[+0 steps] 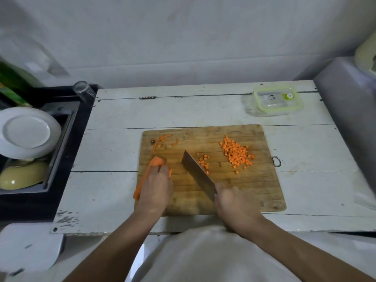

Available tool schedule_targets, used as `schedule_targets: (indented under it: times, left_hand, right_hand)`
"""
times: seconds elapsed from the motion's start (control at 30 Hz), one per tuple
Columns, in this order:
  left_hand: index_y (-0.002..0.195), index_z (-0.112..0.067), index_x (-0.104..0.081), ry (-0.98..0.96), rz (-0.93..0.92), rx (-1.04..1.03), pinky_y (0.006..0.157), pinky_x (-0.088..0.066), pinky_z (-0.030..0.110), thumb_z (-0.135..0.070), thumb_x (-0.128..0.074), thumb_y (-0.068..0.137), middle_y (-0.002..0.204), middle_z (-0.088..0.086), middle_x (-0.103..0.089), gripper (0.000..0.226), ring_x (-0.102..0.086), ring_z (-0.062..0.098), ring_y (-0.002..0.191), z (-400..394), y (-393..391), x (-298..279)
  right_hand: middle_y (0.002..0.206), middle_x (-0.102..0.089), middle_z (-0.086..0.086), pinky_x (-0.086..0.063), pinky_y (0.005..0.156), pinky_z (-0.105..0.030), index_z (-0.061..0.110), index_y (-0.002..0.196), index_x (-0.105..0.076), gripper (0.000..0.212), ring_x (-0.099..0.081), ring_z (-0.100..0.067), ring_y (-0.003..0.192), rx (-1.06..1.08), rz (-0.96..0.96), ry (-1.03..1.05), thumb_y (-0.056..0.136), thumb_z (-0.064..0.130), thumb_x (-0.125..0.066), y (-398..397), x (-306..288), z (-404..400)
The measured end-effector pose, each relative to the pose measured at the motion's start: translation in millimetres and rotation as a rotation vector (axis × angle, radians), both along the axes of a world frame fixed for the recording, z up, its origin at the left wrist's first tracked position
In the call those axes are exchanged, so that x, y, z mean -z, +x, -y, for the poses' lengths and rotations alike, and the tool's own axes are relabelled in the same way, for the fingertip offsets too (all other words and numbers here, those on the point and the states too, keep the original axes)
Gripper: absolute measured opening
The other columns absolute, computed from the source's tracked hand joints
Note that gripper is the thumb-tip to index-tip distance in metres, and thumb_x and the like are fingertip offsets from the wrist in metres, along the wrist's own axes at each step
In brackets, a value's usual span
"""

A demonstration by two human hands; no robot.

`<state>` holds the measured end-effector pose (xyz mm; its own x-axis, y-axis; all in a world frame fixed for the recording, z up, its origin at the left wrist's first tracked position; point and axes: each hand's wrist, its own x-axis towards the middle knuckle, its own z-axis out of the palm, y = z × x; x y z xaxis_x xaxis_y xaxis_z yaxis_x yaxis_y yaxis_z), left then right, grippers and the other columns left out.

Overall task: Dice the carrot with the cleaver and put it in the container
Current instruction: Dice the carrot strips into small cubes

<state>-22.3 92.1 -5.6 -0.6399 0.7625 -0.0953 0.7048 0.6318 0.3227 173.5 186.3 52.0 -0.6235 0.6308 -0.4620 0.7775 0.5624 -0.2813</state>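
My left hand (155,187) pins carrot (156,161), right hand (234,202) grips cleaver (197,173); blade could nick my exposed fingertips.

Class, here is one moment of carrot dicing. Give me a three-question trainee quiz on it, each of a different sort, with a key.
1. True or false: the container already holds diced carrot.
2. Which hand grips the cleaver? A) left B) right
3. Fill in: the big pile of diced carrot lies on the ____.

Key: 1 false, the lid is on and no carrot shows inside; 2 B, the right hand, while the left hand holds the uncut carrot; 3 cutting board.
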Motion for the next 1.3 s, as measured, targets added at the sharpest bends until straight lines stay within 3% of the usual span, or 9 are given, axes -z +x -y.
schedule_targets:
  times: [0.17, 0.4, 0.53, 0.67, 0.9, 1.0, 1.13, 1.2, 1.3]
  left_hand:
    - [0.100, -0.019, -0.062, 0.015, 0.139, -0.025, 0.076, -0.050, 0.031, -0.025, -0.066, 0.098, 0.108, 0.000, -0.055, 0.008, -0.061, 0.020, 0.092, -0.6, 6.8, -2.0]
    - [0.105, -0.021, -0.063, 0.025, 0.153, -0.024, 0.078, -0.052, 0.028, -0.027, -0.065, 0.099, 0.104, -0.007, -0.050, 0.008, -0.060, 0.015, 0.091, -0.1, 10.3, 0.8]
    - [0.130, -0.022, -0.062, 0.062, 0.037, 0.074, 0.094, -0.052, 0.029, -0.031, -0.060, 0.101, 0.124, -0.002, -0.054, 0.030, -0.057, 0.014, 0.110, -0.6, 16.3, -3.0]
    - [0.162, -0.017, -0.022, 0.075, -0.036, 0.414, 0.115, -0.036, 0.039, -0.027, -0.050, 0.102, 0.153, 0.002, -0.035, 0.067, -0.034, 0.021, 0.138, -33.5, 49.1, -3.3]
    - [0.162, -0.007, -0.004, -0.056, -0.114, 0.454, 0.121, -0.021, 0.045, -0.022, -0.053, 0.095, 0.162, 0.008, -0.018, 0.084, -0.017, 0.029, 0.148, -97.9, 90.4, 5.0]
    - [0.160, -0.012, -0.025, 0.018, -0.078, 0.379, 0.115, -0.028, 0.041, -0.020, -0.053, 0.093, 0.153, 0.005, -0.035, 0.073, -0.029, 0.027, 0.140, -99.2, 90.7, 8.3]
    - [0.128, -0.014, -0.067, 0.379, 0.196, -0.112, 0.105, -0.041, 0.033, 0.003, -0.055, 0.090, 0.126, 0.007, -0.063, 0.043, -0.057, 0.028, 0.120, -80.3, 65.3, -5.3]
    - [0.107, -0.022, -0.071, 0.616, 0.289, -0.343, 0.099, -0.047, 0.027, 0.005, -0.055, 0.094, 0.109, -0.006, -0.067, 0.034, -0.064, 0.016, 0.108, -69.0, 58.4, -26.5]
    - [0.091, -0.031, -0.068, 0.696, 0.350, -0.249, 0.086, -0.046, 0.010, 0.003, -0.056, 0.097, 0.100, -0.017, -0.065, 0.036, -0.062, 0.001, 0.096, -63.0, 75.7, -60.1]
  right_hand:
    - [0.091, -0.066, -0.014, -0.044, 0.062, -0.038, 0.012, 0.109, -0.048, 0.013, -0.064, -0.037, 0.083, 0.185, -0.079, 0.043, 0.098, 0.008, -0.043, 0.1, 9.8, -15.8]
    - [0.089, -0.063, -0.011, -0.045, 0.064, -0.036, 0.014, 0.101, -0.044, 0.002, -0.060, -0.033, 0.080, 0.354, -0.107, 0.079, 0.099, 0.014, -0.043, 17.8, 13.6, -37.7]
    - [0.078, -0.055, -0.004, -0.040, 0.062, -0.034, 0.018, 0.092, -0.038, 0.012, -0.058, -0.033, 0.077, 0.367, -0.179, 0.052, 0.101, 0.022, -0.043, 26.1, 12.5, -37.3]
    - [0.073, -0.060, -0.004, -0.049, 0.060, -0.037, 0.017, 0.090, -0.048, 0.010, -0.062, -0.027, 0.067, 0.428, -0.260, -0.005, 0.097, 0.024, -0.047, 35.6, 6.7, -41.2]
    - [0.078, -0.066, -0.009, -0.059, 0.065, -0.044, 0.017, 0.097, -0.054, 0.015, -0.068, -0.030, 0.069, 0.497, -0.285, -0.109, 0.095, 0.030, -0.047, 57.4, -11.3, -56.0]
    - [0.082, -0.062, -0.006, -0.056, 0.067, -0.040, 0.017, 0.094, -0.051, 0.012, -0.066, -0.031, 0.072, 0.427, -0.263, -0.036, 0.097, 0.027, -0.046, 72.7, -14.6, -69.4]
    - [0.063, -0.045, 0.000, -0.038, 0.046, -0.031, 0.017, 0.093, -0.054, 0.017, -0.044, -0.028, 0.050, 0.020, -0.146, 0.332, 0.082, 0.010, -0.065, 108.8, -14.2, -89.0]
    - [0.065, -0.051, -0.002, -0.029, 0.040, -0.028, 0.016, 0.089, -0.062, 0.039, -0.044, -0.028, 0.039, -0.223, -0.154, 0.544, 0.057, -0.003, -0.073, 125.6, -9.8, -103.8]
    - [0.089, -0.061, -0.008, -0.039, 0.046, -0.031, 0.014, 0.102, -0.067, 0.036, -0.052, -0.026, 0.052, -0.396, -0.255, 0.716, 0.074, -0.002, -0.052, 139.7, 6.5, -126.8]
